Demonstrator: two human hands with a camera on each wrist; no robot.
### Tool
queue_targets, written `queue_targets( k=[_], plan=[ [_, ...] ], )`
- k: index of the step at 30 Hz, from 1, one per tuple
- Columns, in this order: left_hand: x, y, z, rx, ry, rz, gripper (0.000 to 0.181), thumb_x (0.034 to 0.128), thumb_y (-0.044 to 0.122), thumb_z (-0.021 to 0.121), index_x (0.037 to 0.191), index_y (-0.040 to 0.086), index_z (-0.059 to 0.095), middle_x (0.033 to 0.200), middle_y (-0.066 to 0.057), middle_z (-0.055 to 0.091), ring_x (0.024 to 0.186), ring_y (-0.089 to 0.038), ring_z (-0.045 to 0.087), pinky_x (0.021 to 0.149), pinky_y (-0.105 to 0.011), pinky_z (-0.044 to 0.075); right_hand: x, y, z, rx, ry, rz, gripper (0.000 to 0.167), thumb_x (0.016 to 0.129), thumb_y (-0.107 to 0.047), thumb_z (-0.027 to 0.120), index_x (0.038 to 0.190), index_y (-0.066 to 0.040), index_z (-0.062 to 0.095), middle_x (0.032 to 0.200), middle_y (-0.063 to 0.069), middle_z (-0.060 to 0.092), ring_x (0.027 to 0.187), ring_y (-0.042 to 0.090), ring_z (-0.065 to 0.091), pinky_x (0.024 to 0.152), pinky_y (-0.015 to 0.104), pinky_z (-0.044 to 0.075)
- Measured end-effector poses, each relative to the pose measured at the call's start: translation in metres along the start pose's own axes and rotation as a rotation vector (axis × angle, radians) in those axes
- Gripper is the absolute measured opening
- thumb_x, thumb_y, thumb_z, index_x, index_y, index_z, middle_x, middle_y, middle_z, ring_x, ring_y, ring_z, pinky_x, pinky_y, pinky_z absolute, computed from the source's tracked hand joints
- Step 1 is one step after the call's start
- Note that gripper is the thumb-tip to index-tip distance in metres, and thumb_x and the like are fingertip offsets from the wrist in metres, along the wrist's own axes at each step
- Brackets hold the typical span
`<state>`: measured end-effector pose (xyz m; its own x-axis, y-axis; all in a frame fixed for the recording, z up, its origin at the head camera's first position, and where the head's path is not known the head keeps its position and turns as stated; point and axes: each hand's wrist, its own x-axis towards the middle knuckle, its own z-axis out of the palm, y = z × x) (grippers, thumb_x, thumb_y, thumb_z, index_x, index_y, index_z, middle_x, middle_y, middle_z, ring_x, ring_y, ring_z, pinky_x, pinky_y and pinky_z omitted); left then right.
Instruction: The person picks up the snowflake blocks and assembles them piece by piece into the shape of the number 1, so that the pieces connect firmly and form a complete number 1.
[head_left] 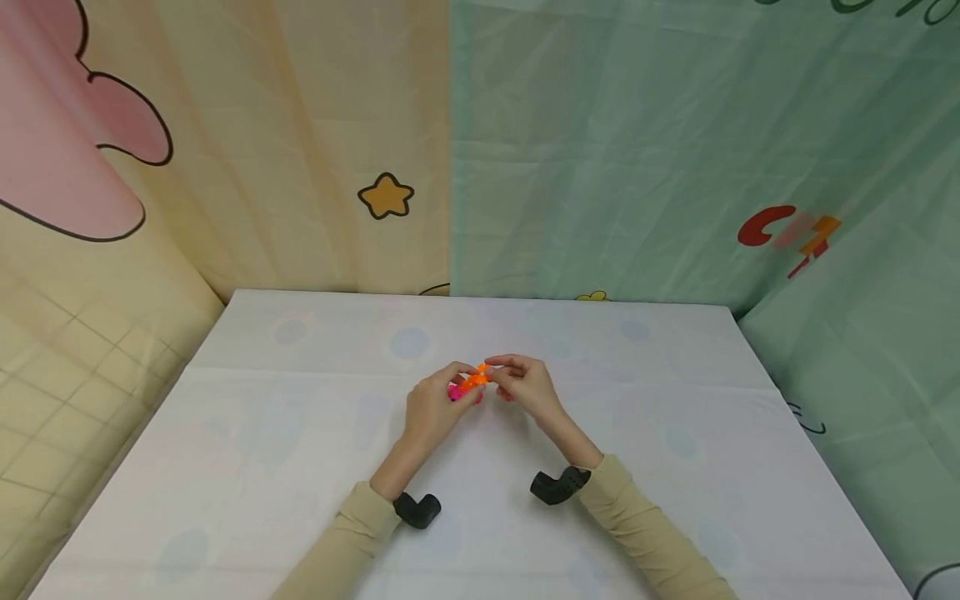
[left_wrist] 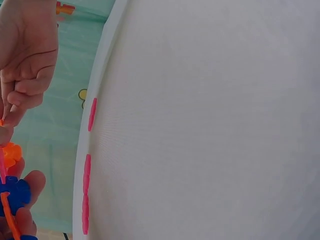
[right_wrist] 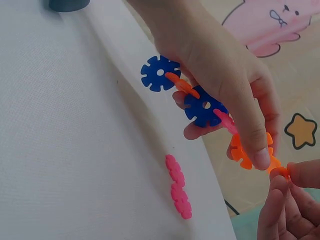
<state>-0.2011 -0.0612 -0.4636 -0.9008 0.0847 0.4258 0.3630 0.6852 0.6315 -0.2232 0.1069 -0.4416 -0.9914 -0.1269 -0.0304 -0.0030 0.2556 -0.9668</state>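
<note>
A chain of notched plastic discs is held by my left hand (head_left: 435,407). In the right wrist view it runs from a blue disc (right_wrist: 159,73) through an orange one (right_wrist: 182,85), a second blue disc (right_wrist: 204,106) and a pink one (right_wrist: 226,121) to an orange disc (right_wrist: 241,152) under the left thumb. Fingers of my right hand (head_left: 531,390) pinch a small orange disc (right_wrist: 281,172) at the chain's end, and it touches the neighbouring orange piece. The left wrist view shows only part of both hands at its left edge.
Pink notched discs (right_wrist: 178,187) lie on the white-covered table (head_left: 300,467) close to the hands. A black wrist mount (head_left: 418,510) sits on the left wrist and another mount (head_left: 558,486) on the right. Printed curtains (head_left: 600,167) hang behind the table.
</note>
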Motion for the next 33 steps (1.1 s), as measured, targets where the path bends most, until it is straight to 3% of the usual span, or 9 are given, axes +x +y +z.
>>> queue_targets(
  k=[6, 13, 16, 20, 24, 30, 33],
  plan=[
    [0.000, 0.000, 0.000, 0.007, 0.022, 0.021, 0.026, 0.0798, 0.030, 0.078, 0.100, 0.016, 0.070, 0.080, -0.005, 0.071, 0.048, -0.006, 0.040, 0.044, -0.018, 0.031, 0.000, 0.000, -0.001, -0.002, -0.009, -0.016, 0.023, 0.093, -0.014, 0.062, 0.111, -0.001, 0.069, 0.093, 0.015, 0.070, 0.054, 0.010, 0.052, 0.057, 0.019, 0.049],
    [0.001, 0.000, 0.001, 0.015, 0.020, 0.027, 0.026, 0.0819, 0.030, 0.076, 0.102, 0.015, 0.070, 0.082, -0.006, 0.072, 0.045, -0.005, 0.038, 0.043, -0.018, 0.031, 0.000, 0.000, -0.004, -0.021, -0.042, -0.017, 0.029, 0.094, -0.017, 0.061, 0.118, -0.001, 0.066, 0.104, 0.022, 0.068, 0.059, 0.011, 0.054, 0.057, 0.018, 0.048],
    [0.001, 0.001, 0.001, 0.017, 0.021, 0.027, 0.026, 0.0826, 0.031, 0.076, 0.102, 0.015, 0.070, 0.082, -0.006, 0.072, 0.045, -0.005, 0.037, 0.043, -0.018, 0.030, -0.001, 0.000, -0.006, -0.024, -0.057, -0.025, 0.031, 0.095, -0.017, 0.060, 0.121, 0.000, 0.064, 0.107, 0.025, 0.066, 0.062, 0.018, 0.057, 0.059, 0.019, 0.050],
    [0.001, 0.002, -0.001, 0.009, 0.011, -0.002, 0.025, 0.0840, 0.031, 0.074, 0.104, 0.015, 0.070, 0.083, -0.006, 0.072, 0.044, -0.006, 0.035, 0.043, -0.019, 0.028, -0.005, -0.007, -0.010, -0.037, -0.065, -0.030, 0.031, 0.096, -0.014, 0.058, 0.123, 0.002, 0.061, 0.108, 0.030, 0.063, 0.073, 0.039, 0.062, 0.067, 0.034, 0.057],
    [0.001, 0.002, -0.002, -0.006, 0.000, -0.041, 0.026, 0.0848, 0.031, 0.073, 0.106, 0.016, 0.070, 0.086, -0.006, 0.072, 0.043, -0.008, 0.032, 0.043, -0.019, 0.027, -0.014, -0.023, -0.014, -0.069, -0.052, -0.051, 0.030, 0.096, -0.009, 0.055, 0.121, 0.006, 0.060, 0.106, 0.030, 0.063, 0.083, 0.049, 0.059, 0.074, 0.051, 0.056],
    [0.002, 0.001, -0.004, -0.026, -0.021, -0.086, 0.027, 0.0867, 0.032, 0.071, 0.109, 0.017, 0.069, 0.090, -0.008, 0.072, 0.045, -0.009, 0.035, 0.044, -0.019, 0.031, -0.021, -0.031, -0.020, -0.118, -0.035, -0.082, 0.028, 0.096, -0.007, 0.053, 0.120, 0.007, 0.060, 0.105, 0.030, 0.063, 0.084, 0.050, 0.056, 0.067, 0.038, 0.056],
    [0.002, 0.001, -0.005, -0.029, -0.032, -0.106, 0.028, 0.0871, 0.033, 0.070, 0.111, 0.018, 0.069, 0.091, -0.008, 0.071, 0.049, -0.009, 0.042, 0.048, -0.019, 0.037, -0.019, -0.026, -0.023, -0.129, -0.038, -0.076, 0.028, 0.096, -0.007, 0.054, 0.119, 0.006, 0.061, 0.106, 0.032, 0.062, 0.083, 0.051, 0.056, 0.068, 0.042, 0.056]
  ],
)
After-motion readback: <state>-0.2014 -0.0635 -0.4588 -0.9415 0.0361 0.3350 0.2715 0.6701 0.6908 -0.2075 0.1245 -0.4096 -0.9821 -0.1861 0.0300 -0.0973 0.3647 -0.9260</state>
